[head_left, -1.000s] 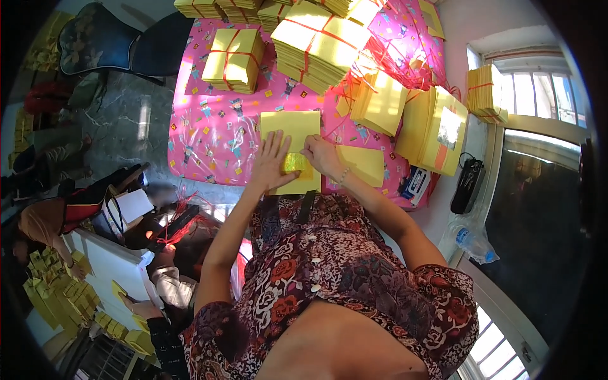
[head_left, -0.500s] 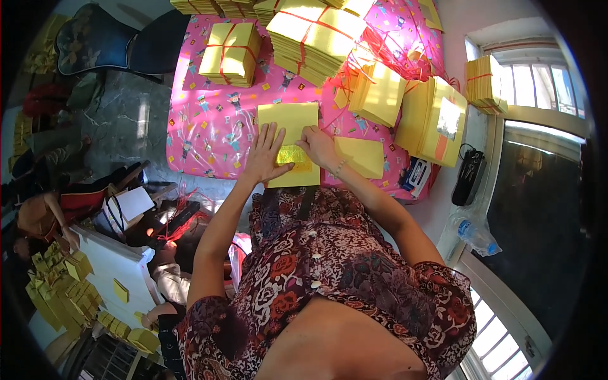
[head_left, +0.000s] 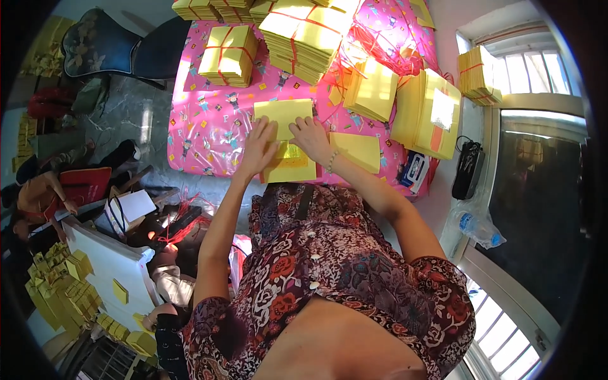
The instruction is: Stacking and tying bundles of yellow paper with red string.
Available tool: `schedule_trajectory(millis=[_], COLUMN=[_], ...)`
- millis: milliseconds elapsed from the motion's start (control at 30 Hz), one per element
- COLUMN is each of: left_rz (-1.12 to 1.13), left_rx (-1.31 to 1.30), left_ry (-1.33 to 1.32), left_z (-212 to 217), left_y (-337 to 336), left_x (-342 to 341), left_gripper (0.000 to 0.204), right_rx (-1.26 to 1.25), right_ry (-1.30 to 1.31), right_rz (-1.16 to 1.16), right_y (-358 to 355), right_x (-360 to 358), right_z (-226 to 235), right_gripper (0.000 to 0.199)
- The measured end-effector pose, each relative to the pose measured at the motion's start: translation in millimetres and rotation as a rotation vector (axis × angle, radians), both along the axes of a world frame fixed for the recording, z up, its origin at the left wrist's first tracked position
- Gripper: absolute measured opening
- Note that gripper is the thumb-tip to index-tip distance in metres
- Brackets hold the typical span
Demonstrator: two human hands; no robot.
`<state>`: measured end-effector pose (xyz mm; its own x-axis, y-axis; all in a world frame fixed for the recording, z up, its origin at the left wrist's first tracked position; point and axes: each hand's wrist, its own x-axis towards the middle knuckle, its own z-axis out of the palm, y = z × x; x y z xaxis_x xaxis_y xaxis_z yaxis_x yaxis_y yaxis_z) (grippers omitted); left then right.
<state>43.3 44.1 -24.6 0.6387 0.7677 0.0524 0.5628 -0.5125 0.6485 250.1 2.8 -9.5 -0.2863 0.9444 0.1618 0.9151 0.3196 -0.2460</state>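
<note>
A yellow paper sheet (head_left: 283,109) lies on the pink table at its near edge, with a shiny gold patch (head_left: 292,154) on its nearer part. A crease or paper edge runs across it under my hands. My left hand (head_left: 259,149) rests on the sheet's left side, open, with its fingers stretched toward the far part. On the right side my right hand (head_left: 310,140) presses its slightly bent, parted fingertips onto the paper. It is open and a bracelet circles its wrist. Right beside it lies another stack of yellow paper (head_left: 358,153).
Red-tied yellow paper bundles (head_left: 229,57) and loose red string (head_left: 380,47) cover the far side of the pink plastic tablecloth (head_left: 212,142). A small box (head_left: 415,171) sits at the right corner. Left are a dark chair (head_left: 101,50), people, and a white table (head_left: 104,269) with yellow packets.
My right hand has gone from a pinch to parted fingertips on the paper, shifting slightly left. My left hand has moved up a little, its thumb off the gold patch.
</note>
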Motion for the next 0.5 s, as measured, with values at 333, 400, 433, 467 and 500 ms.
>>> schedule_trajectory(millis=[333,400,433,467,500], left_rz=[0.754,0.797,0.836,0.853,0.845], left_rx=[-0.488,-0.566,-0.646,-0.724,-0.733], left_ry=[-0.438,-0.557,-0.675,-0.764,-0.759], left_z=[3,0,6,12,25], left_y=[0,6,7,6,4], left_x=[27,29,35,42,50], left_gripper=[0.053,0.055,0.057,0.054,0.054], right_rx=[0.003,0.023,0.018,0.060,0.104], right_ry=[-0.064,0.115,0.114,0.236,0.357], right_rz=[0.136,0.047,0.035,-0.140,-0.315], right_y=[5,-1,-5,-12,-18], right_x=[21,23,27,30,36], right_z=[1,14,21,29,34], right_gripper=[0.020,0.027,0.027,0.033,0.040])
